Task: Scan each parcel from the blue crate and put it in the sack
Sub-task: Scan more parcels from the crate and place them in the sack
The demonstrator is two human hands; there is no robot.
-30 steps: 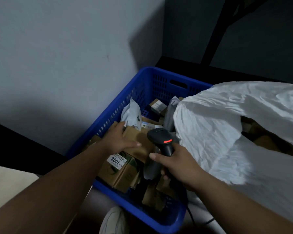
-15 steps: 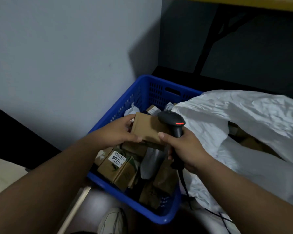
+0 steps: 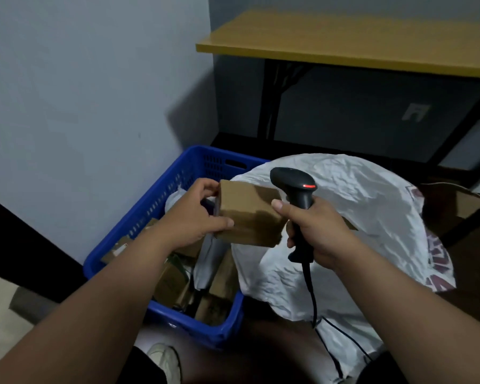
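My left hand grips a plain brown cardboard parcel by its left end and holds it above the blue crate. My right hand grips the handle of a black barcode scanner, whose red light is on; its thumb touches the parcel's right edge. The scanner head sits just above and behind the parcel. The white sack lies crumpled to the right of the crate. Several more brown boxes and a grey bag lie in the crate.
A grey wall stands close on the left. A yellow-topped table with black legs stands behind the sack. The scanner's cable hangs down over the sack. A white shoe shows at the bottom, beside the crate's near corner.
My left hand has lifted the brown parcel out of the crate and up toward the scanner. My right hand rose with the scanner, and its thumb now touches the parcel.
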